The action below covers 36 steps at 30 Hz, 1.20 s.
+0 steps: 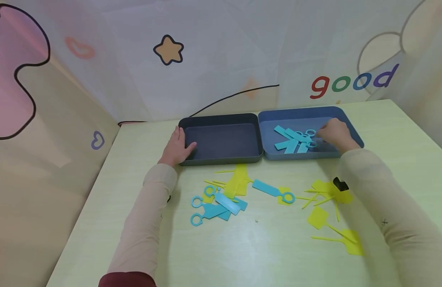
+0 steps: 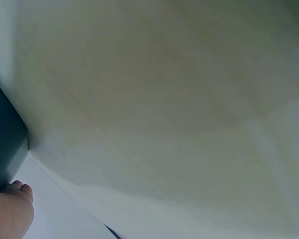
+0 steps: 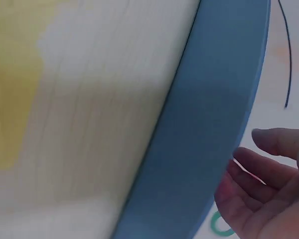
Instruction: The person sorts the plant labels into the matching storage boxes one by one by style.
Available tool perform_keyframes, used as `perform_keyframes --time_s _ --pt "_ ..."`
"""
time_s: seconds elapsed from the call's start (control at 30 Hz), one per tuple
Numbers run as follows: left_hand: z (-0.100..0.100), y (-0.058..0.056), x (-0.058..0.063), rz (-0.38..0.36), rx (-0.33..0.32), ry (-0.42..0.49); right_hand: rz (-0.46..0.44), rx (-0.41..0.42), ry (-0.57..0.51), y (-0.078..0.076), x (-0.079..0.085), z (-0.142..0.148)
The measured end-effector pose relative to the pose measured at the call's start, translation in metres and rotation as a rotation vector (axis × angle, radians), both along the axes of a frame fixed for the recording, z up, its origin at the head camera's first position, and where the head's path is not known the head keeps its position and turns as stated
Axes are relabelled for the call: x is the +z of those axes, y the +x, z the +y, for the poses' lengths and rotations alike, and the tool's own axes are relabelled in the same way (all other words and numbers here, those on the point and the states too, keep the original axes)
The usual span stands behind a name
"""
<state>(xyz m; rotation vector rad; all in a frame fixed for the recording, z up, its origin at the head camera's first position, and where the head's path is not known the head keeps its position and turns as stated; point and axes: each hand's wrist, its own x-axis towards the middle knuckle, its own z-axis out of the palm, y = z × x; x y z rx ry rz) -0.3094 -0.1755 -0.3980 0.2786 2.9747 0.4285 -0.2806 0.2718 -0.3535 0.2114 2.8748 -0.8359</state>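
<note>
Counter (image 1: 264,251): pale, faintly grained.
Far edge: dark tray (image 1: 221,143) and blue tray (image 1: 296,113) set side by side.
Nearer: yellow tags (image 1: 318,217) and turquoise tags (image 1: 266,187) scattered, partly overlapped.

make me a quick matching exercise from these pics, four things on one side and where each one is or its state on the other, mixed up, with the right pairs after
Things
1. left hand
2. right hand
3. blue tray
4. yellow pieces

Place or state
A. has turquoise pieces lying in it
B. scattered on the table, in front of the trays
C. at the left end of the dark tray
D. over the right-hand tray, beside the turquoise pieces

Right pairs: 1-C, 2-D, 3-A, 4-B
</note>
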Motion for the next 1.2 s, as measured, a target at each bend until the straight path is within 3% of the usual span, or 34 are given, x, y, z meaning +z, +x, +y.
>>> perform_keyframes --time_s 0.23,0.4,0.5,0.67,0.9,1.2 --pt "0.000 0.001 0.003 -0.005 0.002 -0.006 0.160 0.240 0.097 0.023 0.016 -0.036" --pt "-0.001 -0.001 0.002 -0.004 -0.004 -0.014 0.183 0.444 0.201 0.045 0.015 -0.059" --pt "-0.002 -0.002 0.002 -0.007 -0.005 -0.011 0.106 0.542 0.216 0.057 0.012 -0.068" --pt "-0.002 -0.003 0.001 -0.006 -0.005 -0.008 -0.130 0.638 0.207 0.070 0.003 -0.077" --pt "-0.001 -0.004 0.002 -0.014 -0.008 -0.020 -0.383 0.630 0.147 0.078 -0.009 -0.078" --pt "-0.002 -0.004 0.003 -0.020 -0.012 -0.010 -0.421 0.624 0.094 0.081 -0.012 -0.081"
